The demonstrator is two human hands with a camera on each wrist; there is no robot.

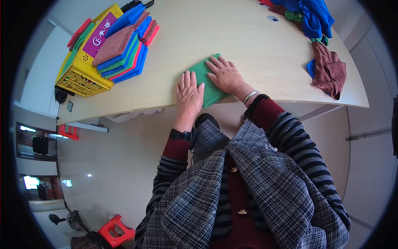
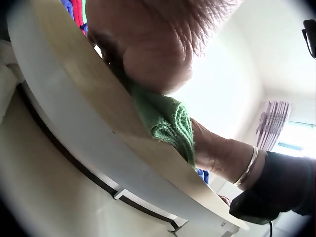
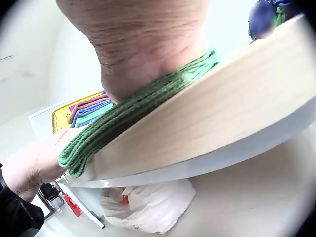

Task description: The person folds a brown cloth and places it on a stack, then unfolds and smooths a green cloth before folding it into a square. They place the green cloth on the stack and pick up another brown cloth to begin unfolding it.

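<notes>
A folded green cloth [image 1: 210, 94] lies at the near edge of the table, one corner reaching over it. My left hand [image 1: 189, 93] rests flat along its left side, fingers straight and pointing away from me. On its right side my right hand [image 1: 227, 76] presses down with spread, straight fingers. In the right wrist view the cloth's stacked layers [image 3: 133, 106] show under the heel of the right hand. The left wrist view has the rounded folds [image 2: 170, 123] at the table's rim, with the left palm above them.
At the left, a stack of folded cloths [image 1: 122, 56] leans by a yellow crate [image 1: 89, 76]. Loose blue cloths [image 1: 313, 18] are heaped at the far right, and a crumpled brown cloth [image 1: 329, 72] lies by the right edge. Under the table sits a white bag [image 3: 153, 205].
</notes>
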